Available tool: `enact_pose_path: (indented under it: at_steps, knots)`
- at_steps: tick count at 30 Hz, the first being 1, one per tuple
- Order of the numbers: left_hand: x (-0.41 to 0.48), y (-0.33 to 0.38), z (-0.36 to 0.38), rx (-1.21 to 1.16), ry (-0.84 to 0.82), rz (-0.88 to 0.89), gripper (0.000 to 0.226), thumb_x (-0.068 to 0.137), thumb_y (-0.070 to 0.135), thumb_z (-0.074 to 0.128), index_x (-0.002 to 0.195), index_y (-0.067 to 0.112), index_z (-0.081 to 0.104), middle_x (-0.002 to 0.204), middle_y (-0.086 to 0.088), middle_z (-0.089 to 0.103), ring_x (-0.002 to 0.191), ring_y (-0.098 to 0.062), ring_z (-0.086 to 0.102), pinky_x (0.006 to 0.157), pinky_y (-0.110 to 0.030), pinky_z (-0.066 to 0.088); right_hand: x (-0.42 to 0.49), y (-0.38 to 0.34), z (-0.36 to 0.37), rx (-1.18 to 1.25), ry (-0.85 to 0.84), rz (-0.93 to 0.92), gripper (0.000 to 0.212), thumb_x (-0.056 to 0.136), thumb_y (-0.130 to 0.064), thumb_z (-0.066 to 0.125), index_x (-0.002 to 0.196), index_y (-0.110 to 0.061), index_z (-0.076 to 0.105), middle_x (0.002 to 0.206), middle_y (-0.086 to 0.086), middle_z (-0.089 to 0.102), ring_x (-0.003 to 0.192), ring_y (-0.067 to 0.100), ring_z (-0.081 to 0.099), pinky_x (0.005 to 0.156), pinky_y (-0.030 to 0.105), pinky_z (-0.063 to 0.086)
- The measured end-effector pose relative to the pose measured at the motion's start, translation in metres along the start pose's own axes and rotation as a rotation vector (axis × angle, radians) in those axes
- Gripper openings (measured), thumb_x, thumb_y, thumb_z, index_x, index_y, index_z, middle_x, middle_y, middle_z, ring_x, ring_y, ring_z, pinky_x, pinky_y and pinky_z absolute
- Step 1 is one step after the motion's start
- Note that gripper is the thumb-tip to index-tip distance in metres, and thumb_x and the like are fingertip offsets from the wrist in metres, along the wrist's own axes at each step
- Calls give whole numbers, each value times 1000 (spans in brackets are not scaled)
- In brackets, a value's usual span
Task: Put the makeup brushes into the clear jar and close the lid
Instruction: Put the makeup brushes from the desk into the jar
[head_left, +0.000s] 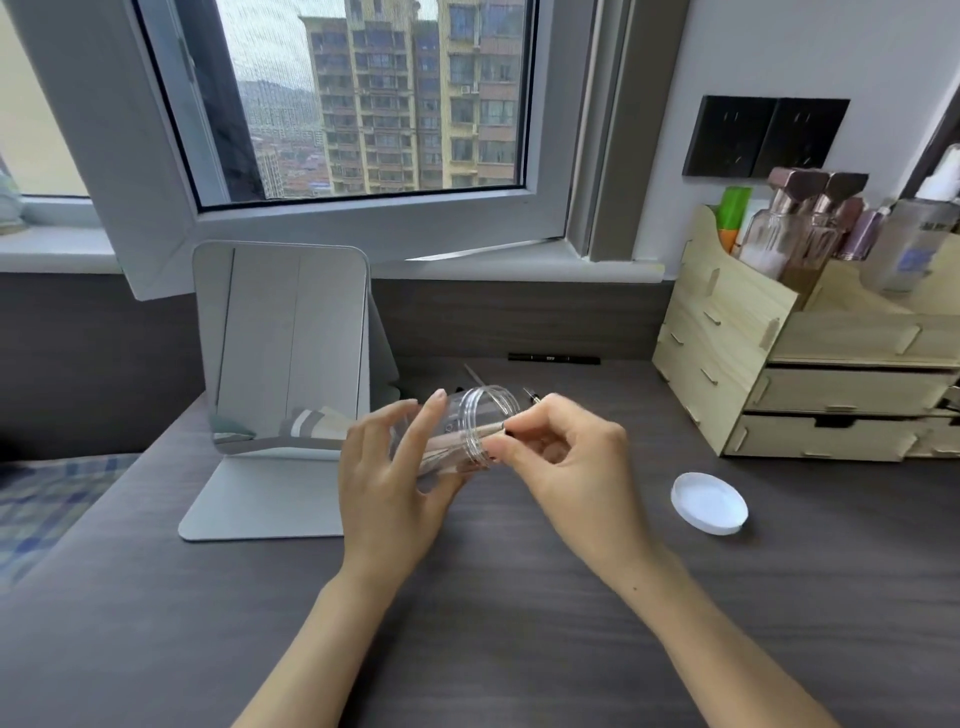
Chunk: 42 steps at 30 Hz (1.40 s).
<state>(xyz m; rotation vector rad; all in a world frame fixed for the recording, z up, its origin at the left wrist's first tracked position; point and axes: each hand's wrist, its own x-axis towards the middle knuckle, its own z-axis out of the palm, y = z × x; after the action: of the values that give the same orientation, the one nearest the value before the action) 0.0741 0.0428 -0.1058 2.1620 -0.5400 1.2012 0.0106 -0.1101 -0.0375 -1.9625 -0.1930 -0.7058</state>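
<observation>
My left hand (387, 480) holds the clear jar (462, 431) just above the dark table (519, 623). My fingers are curled around its side and bottom. The jar is tipped over so its open mouth points to the right, at my other hand. I can see the ridges for the lid around its mouth.

My right hand (563, 457) is right at the jar's mouth. My fingers are pinched tight on the end of a thin makeup brush (470, 435). Most of the brush is inside the jar already, and I can see it through the clear wall. Its dark end is at my fingertips.

The white lid (709, 503) is off the jar. It lies flat on the table to the right, well apart from my hands.

Behind the jar, more thin brushes (531, 395) lie on the table, but my hands hide most of them. A black pen (553, 358) lies farther back, near the wall.

A standing mirror (283, 348) is on the left, just beside my left hand. A wooden box with drawers (810, 374) stands on the right, with bottles (800, 228) in its top. A window (332, 98) is behind the table, and tall buildings show through it.
</observation>
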Motion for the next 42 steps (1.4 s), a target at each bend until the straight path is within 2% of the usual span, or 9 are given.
enact_pose_path:
  at_steps: [7,11,14,22,28,31,36,39,42]
  knots:
    - [2,2,-3,-3,-30,-32,73,67,36,82,130,24,47,113,-13,59,102,-26,51,85,-34,42,-1,11,3,-350,-34,-330,14,82,-20,64,76,-15,76,81,-7,70,80,19,57,74,33,48]
    - [7,0,-9,-23,8,-118,81,58,21,89,129,19,50,109,-14,59,98,-28,51,87,-23,31,20,35,3,-62,100,29,20,88,-18,58,76,-21,73,83,-8,69,85,18,59,72,23,41]
    - [12,-2,-14,-65,96,-223,80,57,18,89,128,15,51,105,-18,59,96,-33,52,86,-18,27,42,65,18,-339,3,209,21,88,-18,57,78,-13,74,87,7,70,88,30,59,71,30,40]
    - [15,1,-16,-120,142,-309,81,58,19,88,129,7,51,103,-17,58,96,-38,54,85,-24,33,70,84,97,-704,-307,189,44,92,-47,43,122,-17,54,117,14,63,111,34,56,86,37,43]
    - [12,-1,-11,-78,128,-232,77,60,18,88,128,10,52,105,-17,59,97,-31,53,88,-20,32,81,85,124,-858,-410,239,35,87,-27,52,115,-7,55,119,14,64,111,32,60,85,35,49]
    - [12,-2,-9,-70,127,-206,77,61,24,87,128,14,50,108,-17,59,99,-28,51,89,-19,31,82,81,113,-656,-418,376,20,86,-17,51,101,-5,58,114,16,66,107,33,61,83,35,49]
    - [12,-3,-9,-52,120,-200,80,60,26,87,129,19,47,108,-15,59,99,-24,49,89,-19,29,76,49,55,322,-235,644,13,89,2,45,98,-1,54,91,23,60,64,26,59,41,21,45]
    - [10,-4,-8,-36,98,-209,80,58,24,88,128,18,51,107,-14,59,97,-25,50,86,-19,29,68,28,11,608,-147,517,61,86,8,54,138,-17,33,91,23,58,72,31,64,57,37,61]
    - [9,-4,-6,-19,79,-200,81,56,22,89,129,17,53,107,-13,59,95,-25,50,83,-21,31,56,3,-21,639,-168,294,102,82,11,59,143,-49,5,83,16,59,76,32,70,65,46,60]
